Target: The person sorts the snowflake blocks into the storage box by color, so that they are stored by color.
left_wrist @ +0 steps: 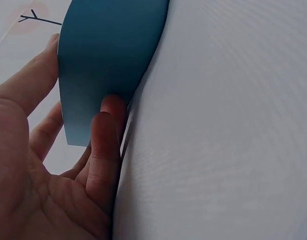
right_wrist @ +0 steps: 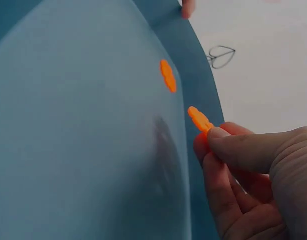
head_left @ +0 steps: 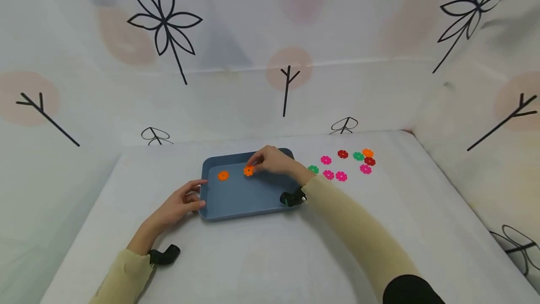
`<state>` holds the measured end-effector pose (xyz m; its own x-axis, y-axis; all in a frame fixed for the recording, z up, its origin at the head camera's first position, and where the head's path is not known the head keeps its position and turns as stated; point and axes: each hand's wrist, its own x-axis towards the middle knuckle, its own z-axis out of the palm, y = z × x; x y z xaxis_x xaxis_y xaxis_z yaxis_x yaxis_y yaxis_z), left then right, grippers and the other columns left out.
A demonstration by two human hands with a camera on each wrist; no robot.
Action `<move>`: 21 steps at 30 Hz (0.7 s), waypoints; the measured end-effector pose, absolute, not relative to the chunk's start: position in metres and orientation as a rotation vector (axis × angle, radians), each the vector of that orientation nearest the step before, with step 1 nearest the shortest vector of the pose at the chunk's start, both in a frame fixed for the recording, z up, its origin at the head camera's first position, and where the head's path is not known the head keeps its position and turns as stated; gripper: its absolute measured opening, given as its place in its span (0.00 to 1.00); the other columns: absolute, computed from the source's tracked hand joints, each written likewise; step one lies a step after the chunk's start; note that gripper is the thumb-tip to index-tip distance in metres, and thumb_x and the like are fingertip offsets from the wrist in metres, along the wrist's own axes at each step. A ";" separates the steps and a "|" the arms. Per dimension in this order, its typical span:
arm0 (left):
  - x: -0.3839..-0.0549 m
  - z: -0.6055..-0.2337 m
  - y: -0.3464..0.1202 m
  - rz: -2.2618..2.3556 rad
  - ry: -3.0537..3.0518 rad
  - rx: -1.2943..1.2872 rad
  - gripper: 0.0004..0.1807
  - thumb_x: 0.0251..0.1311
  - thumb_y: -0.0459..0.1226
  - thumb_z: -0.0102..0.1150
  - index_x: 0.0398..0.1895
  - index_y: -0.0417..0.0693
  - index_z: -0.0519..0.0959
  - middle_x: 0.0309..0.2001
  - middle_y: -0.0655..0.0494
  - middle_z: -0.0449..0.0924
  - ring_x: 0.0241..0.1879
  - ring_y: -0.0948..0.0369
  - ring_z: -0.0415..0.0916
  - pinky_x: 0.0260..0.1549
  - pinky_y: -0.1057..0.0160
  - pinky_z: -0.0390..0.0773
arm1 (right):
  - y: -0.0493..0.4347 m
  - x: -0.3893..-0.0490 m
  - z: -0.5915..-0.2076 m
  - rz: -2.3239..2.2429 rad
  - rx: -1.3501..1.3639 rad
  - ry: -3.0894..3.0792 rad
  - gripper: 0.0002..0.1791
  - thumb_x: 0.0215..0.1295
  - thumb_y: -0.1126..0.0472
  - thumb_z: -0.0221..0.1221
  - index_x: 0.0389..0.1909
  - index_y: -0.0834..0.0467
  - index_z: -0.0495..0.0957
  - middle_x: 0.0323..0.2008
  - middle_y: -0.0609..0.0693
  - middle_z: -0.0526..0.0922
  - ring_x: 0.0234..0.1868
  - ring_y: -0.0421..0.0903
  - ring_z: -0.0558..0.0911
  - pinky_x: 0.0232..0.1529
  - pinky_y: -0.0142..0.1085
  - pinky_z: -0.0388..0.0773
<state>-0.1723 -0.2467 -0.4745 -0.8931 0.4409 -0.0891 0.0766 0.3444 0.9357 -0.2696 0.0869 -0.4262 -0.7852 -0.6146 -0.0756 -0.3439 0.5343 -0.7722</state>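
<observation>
A blue-grey rectangular tray [head_left: 240,201] lies on the white table. Inside it, toward the left, rests an orange flower-shaped piece [head_left: 223,176], also seen in the right wrist view. Above the tray, my right hand [head_left: 274,160] pinches a second orange flower-shaped piece [right_wrist: 199,119] between thumb and fingertips, tilted and apart from the tray floor. My left hand [head_left: 179,204] touches the tray's left side, thumb and fingers spread along it. In the left wrist view, its fingertips [left_wrist: 113,107] meet the outer wall near the tabletop.
Right of the tray lie several loose flower-shaped pieces: pink [head_left: 341,176], green [head_left: 313,169], dark red [head_left: 343,154] and orange [head_left: 368,153]. Some overlap at the far right. A white cloth wall [head_left: 236,102] with plant drawings rises behind the table.
</observation>
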 end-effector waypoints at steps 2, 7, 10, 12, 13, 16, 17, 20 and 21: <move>-0.172 -0.475 -0.247 1.561 2.289 0.455 0.35 0.65 0.36 0.65 0.73 0.42 0.62 0.63 0.33 0.61 0.40 0.59 0.76 0.39 0.66 0.77 | 0.079 -0.269 -0.428 -1.117 -0.790 2.420 0.13 0.64 0.65 0.66 0.49 0.57 0.86 0.47 0.48 0.86 0.45 0.41 0.82 0.46 0.34 0.77; -0.171 -0.476 -0.247 1.545 2.293 0.441 0.35 0.65 0.36 0.65 0.73 0.42 0.62 0.64 0.33 0.61 0.40 0.59 0.77 0.40 0.66 0.76 | 0.061 -0.269 -0.436 -1.125 -0.838 2.384 0.12 0.63 0.68 0.66 0.47 0.58 0.87 0.44 0.48 0.86 0.41 0.41 0.81 0.45 0.33 0.76; -0.172 -0.475 -0.247 1.537 2.293 0.429 0.35 0.65 0.37 0.65 0.73 0.43 0.62 0.64 0.32 0.60 0.40 0.58 0.77 0.40 0.66 0.76 | 0.049 -0.269 -0.441 -1.130 -0.843 2.368 0.12 0.62 0.68 0.66 0.46 0.58 0.87 0.44 0.48 0.86 0.41 0.40 0.81 0.44 0.32 0.77; -0.172 -0.475 -0.247 1.536 2.290 0.429 0.35 0.66 0.37 0.64 0.73 0.43 0.62 0.64 0.32 0.60 0.40 0.57 0.77 0.40 0.66 0.76 | 0.043 -0.268 -0.443 -1.131 -0.830 2.359 0.12 0.62 0.68 0.67 0.46 0.58 0.87 0.45 0.47 0.86 0.41 0.39 0.81 0.44 0.31 0.77; -0.173 -0.474 -0.247 1.537 2.289 0.429 0.35 0.66 0.37 0.64 0.73 0.43 0.62 0.64 0.32 0.60 0.40 0.57 0.77 0.40 0.66 0.76 | 0.040 -0.267 -0.444 -1.136 -0.823 2.354 0.12 0.62 0.68 0.67 0.46 0.58 0.87 0.45 0.48 0.86 0.41 0.39 0.82 0.44 0.31 0.77; -0.174 -0.475 -0.247 1.539 2.287 0.432 0.35 0.66 0.37 0.64 0.73 0.43 0.62 0.64 0.32 0.60 0.40 0.57 0.77 0.40 0.66 0.76 | 0.034 -0.266 -0.446 -1.152 -0.811 2.334 0.12 0.62 0.67 0.67 0.46 0.58 0.86 0.46 0.48 0.86 0.42 0.39 0.82 0.45 0.31 0.77; -0.173 -0.475 -0.247 1.544 2.285 0.432 0.35 0.66 0.37 0.64 0.73 0.43 0.62 0.64 0.32 0.60 0.40 0.57 0.77 0.40 0.66 0.76 | 0.032 -0.265 -0.447 -1.166 -0.813 2.324 0.12 0.62 0.67 0.67 0.46 0.59 0.86 0.46 0.49 0.86 0.42 0.39 0.82 0.46 0.31 0.77; -0.174 -0.474 -0.247 1.550 2.284 0.450 0.35 0.66 0.36 0.63 0.73 0.41 0.61 0.63 0.32 0.61 0.40 0.58 0.77 0.39 0.66 0.76 | 0.031 -0.264 -0.449 -1.223 -0.778 2.285 0.12 0.62 0.67 0.67 0.47 0.60 0.86 0.46 0.50 0.86 0.42 0.40 0.82 0.47 0.32 0.76; -0.174 -0.474 -0.247 1.551 2.286 0.449 0.35 0.66 0.36 0.64 0.73 0.41 0.61 0.63 0.32 0.61 0.40 0.58 0.77 0.39 0.66 0.76 | 0.031 -0.264 -0.449 -1.244 -0.759 2.272 0.13 0.62 0.67 0.67 0.48 0.60 0.85 0.46 0.50 0.86 0.43 0.41 0.82 0.47 0.32 0.76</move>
<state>-0.1743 -0.2471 -0.4738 -0.8917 0.4410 -0.1019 0.0682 0.3536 0.9329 -0.2635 0.0314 -0.4492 -0.7531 -0.6480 -0.1137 -0.2535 0.4453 -0.8588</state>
